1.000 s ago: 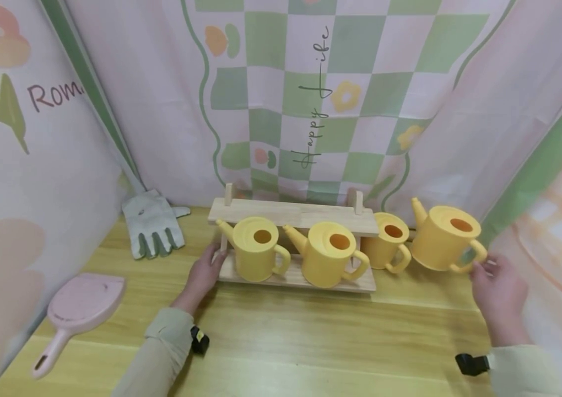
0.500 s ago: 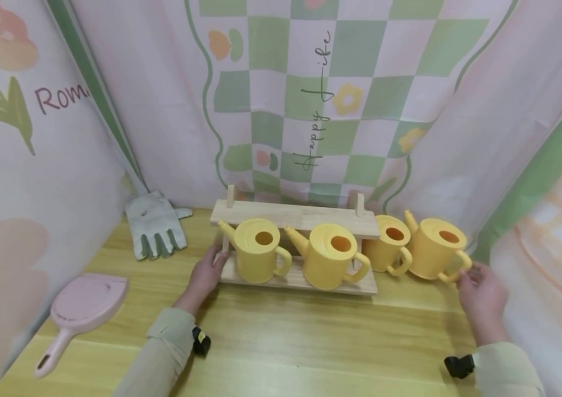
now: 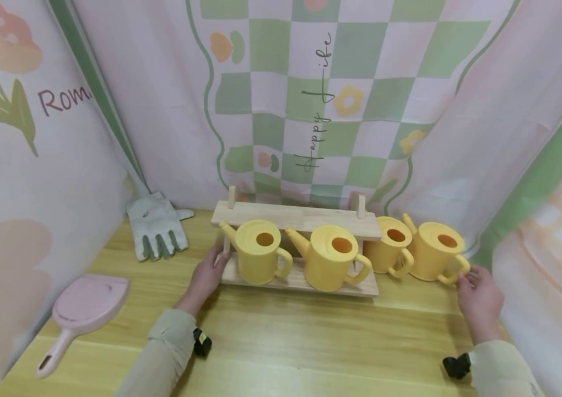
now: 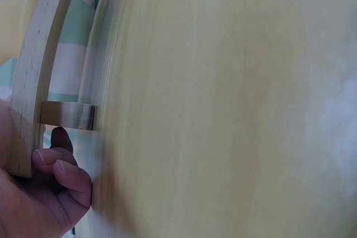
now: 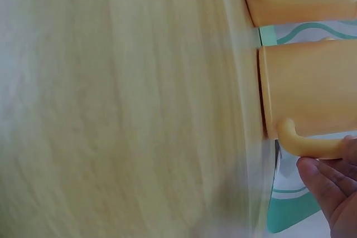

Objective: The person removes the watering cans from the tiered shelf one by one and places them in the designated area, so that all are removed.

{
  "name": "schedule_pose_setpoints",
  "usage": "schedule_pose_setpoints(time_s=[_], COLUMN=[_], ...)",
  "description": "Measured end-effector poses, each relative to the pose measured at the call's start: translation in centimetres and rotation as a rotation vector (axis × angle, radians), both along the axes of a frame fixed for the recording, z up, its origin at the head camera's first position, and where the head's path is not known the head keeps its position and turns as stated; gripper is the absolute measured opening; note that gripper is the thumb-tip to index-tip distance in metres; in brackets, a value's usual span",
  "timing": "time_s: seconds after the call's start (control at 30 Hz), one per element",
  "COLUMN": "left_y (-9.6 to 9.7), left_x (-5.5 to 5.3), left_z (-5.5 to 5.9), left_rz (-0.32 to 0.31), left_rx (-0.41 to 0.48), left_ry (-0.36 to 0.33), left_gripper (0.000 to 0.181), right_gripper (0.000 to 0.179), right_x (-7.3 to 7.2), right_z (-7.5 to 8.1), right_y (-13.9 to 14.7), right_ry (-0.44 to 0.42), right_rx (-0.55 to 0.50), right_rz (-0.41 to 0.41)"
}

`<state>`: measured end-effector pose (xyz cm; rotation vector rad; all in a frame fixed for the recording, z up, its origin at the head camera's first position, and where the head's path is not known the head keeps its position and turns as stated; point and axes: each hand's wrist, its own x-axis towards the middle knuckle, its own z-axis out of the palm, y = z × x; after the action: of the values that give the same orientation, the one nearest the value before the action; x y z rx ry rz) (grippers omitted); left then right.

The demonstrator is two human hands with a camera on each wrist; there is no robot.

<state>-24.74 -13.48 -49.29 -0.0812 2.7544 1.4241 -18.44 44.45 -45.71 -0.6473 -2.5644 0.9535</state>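
A small two-tier wooden shelf [image 3: 296,219] stands on the table in the head view. Two yellow watering cans, a left one [image 3: 256,259] and a right one [image 3: 328,267], stand on its lower board. My left hand [image 3: 206,275] holds the shelf's left end; in the left wrist view its fingers [image 4: 72,179] curl by the lower board [image 4: 33,82]. Right of the shelf stands a third can [image 3: 380,253], partly hidden by it. Beside that, the fourth watering can [image 3: 430,253] rests upright on the table. My right hand [image 3: 480,298] pinches its handle [image 5: 315,147].
A grey-white work glove [image 3: 157,223] lies at the back left of the table [image 3: 311,342]. In front of it is a pink dustpan [image 3: 87,303]. Printed curtains [image 3: 172,132] hang behind and on both sides.
My right hand has brought the fourth watering can left and down onto the table, close to the third can. My left hand stays at the shelf's left end.
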Motion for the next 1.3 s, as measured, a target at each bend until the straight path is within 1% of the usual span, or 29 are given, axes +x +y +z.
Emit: schedule_pose_setpoints(time_s=[0.27,0.37,0.43,0.53,0.67,0.83,0.93,1.0,1.07,1.2,1.3], left_y=[0.1,0.1,0.1,0.1,0.0,0.0,0.0,0.0,0.0,0.0,0.0], left_x=[0.1,0.0,0.0,0.0,0.0,0.0,0.0,0.0,-0.1,-0.2,-0.2], left_z=[0.1,0.0,0.0,0.0,0.1,-0.1,-0.2,-0.2,-0.2,-0.3,-0.4], left_rz=[0.008,0.005,0.006,0.001,0.000,0.005,0.007,0.005,0.004,0.003,0.005], left_rx=[0.005,0.005,0.007,0.004,-0.004,-0.020,-0.027,-0.028,-0.024,-0.016,-0.011], left_ry=[-0.019,-0.028,-0.033,-0.021,-0.005,0.015,0.027,0.028,0.026,0.014,0.010], left_gripper=[0.057,0.057,0.057,0.057,0.058,0.056,0.055,0.056,0.056,0.057,0.057], right_gripper=[0.046,0.050,0.053,0.057,0.058,0.049,0.044,0.042,0.038,0.036,0.033], right_x=[0.0,0.3,0.6,1.2,2.2,2.8,3.1,3.2,3.3,3.3,3.2], right_z=[-0.5,-0.5,-0.4,0.1,1.3,2.8,3.4,3.7,3.9,4.3,4.5], right_y=[0.5,0.6,0.4,-0.1,-1.7,-5.1,-7.0,-8.2,-9.2,-10.9,-12.0], right_ry=[-0.008,0.002,0.011,0.042,0.084,0.165,0.224,0.254,0.303,0.379,0.434], right_rx=[0.014,0.019,0.001,-0.036,-0.079,-0.083,-0.055,-0.033,-0.013,-0.058,-0.088], right_rz=[0.009,0.006,-0.001,-0.013,-0.007,0.002,0.036,0.082,0.129,0.224,0.267])
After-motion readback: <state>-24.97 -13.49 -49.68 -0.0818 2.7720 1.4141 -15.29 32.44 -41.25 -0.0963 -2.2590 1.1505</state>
